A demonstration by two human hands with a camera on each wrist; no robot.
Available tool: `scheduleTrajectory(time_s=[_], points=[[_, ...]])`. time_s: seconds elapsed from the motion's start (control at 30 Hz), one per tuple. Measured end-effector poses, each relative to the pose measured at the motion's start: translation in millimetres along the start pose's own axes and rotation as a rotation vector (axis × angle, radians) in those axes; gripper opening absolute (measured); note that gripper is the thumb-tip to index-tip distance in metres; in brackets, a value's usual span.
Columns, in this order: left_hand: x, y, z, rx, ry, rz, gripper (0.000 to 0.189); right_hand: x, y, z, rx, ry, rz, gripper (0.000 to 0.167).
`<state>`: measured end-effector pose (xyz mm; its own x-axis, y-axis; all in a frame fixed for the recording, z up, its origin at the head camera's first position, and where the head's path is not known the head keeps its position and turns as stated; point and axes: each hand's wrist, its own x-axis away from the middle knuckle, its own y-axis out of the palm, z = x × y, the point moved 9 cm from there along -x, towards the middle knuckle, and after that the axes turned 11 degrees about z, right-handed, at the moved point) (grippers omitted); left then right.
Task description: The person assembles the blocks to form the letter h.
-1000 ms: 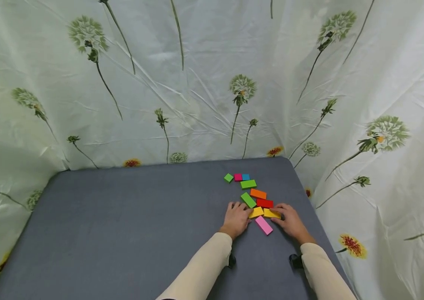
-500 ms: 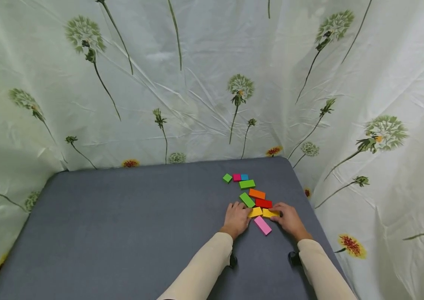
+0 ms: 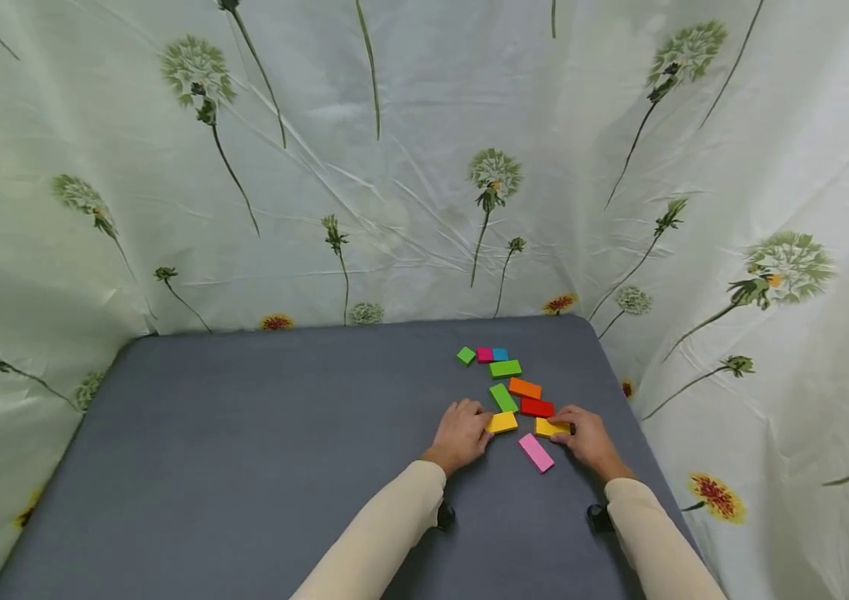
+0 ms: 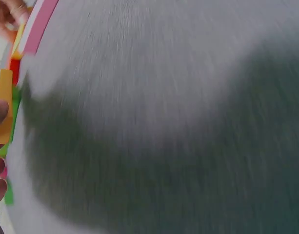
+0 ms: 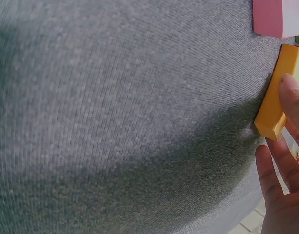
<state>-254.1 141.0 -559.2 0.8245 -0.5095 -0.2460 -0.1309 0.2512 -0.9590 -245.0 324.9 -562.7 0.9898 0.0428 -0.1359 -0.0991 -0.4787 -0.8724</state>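
Note:
My left hand pinches a yellow rectangular block at its left end. In the left wrist view the thumb presses the long side of that yellow block. My right hand pinches a second yellow block, with the thumb along its side in the right wrist view. A gap separates the two yellow blocks. Just in front of them a pink block lies at a slant. Behind them are a red block and a slanted green block.
Farther back lie an orange block, another green block, and small pink-red, blue and green pieces. They rest on a grey cloth-covered table. A flower-print curtain hangs behind and beside it.
My left hand has drawn its yellow block leftward, away from the other yellow block, and a gap has opened between them. My right hand has stayed put; the head view has shifted slightly.

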Motion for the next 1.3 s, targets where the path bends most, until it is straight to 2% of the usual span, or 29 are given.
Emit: scheduleTrajectory(time_s=[0.17,0.3,0.4,0.5,0.6,0.73,0.87,1.03,1.13,1.3], points=[[19.2,-27.1,-36.1,0.055,0.02,0.065,0.031,0.5,-0.7,-2.0,0.004,-0.028,0.005,0.026],[41.9,-45.5,-75.7,0.129,-0.027,0.108,0.031,-0.7,2.5,-4.5,0.003,-0.042,-0.003,0.027],[60.1,-53.6,-104.6,0.177,-0.109,0.124,0.032,-0.3,0.0,-4.1,0.0,-0.056,-0.011,0.027],[82.4,-61.8,-135.6,0.225,-0.222,0.143,0.032,0.3,-1.2,-5.9,-0.007,-0.072,-0.021,0.026],[106.5,-69.9,-165.5,0.241,-0.334,0.184,0.034,0.6,-1.2,-8.0,-0.009,-0.087,-0.029,0.026],[135.4,-77.8,-197.0,0.22,-0.431,0.237,0.035,-0.8,0.1,-9.1,0.0,-0.083,-0.045,0.027],[157.3,-87.9,-218.8,0.217,-0.497,0.293,0.033,-2.6,1.2,-8.9,0.011,-0.071,-0.059,0.029],[180.1,-97.8,-238.5,0.219,-0.57,0.346,0.034,-2.4,1.4,-8.4,0.007,-0.056,-0.059,0.028],[194.1,-100.6,-246.8,0.216,-0.603,0.359,0.035,-2.3,1.2,-8.7,0.006,-0.052,-0.056,0.027],[212.6,-105.2,-252.8,0.205,-0.612,0.384,0.033,-2.7,1.6,-8.3,0.007,-0.054,-0.055,0.026]])
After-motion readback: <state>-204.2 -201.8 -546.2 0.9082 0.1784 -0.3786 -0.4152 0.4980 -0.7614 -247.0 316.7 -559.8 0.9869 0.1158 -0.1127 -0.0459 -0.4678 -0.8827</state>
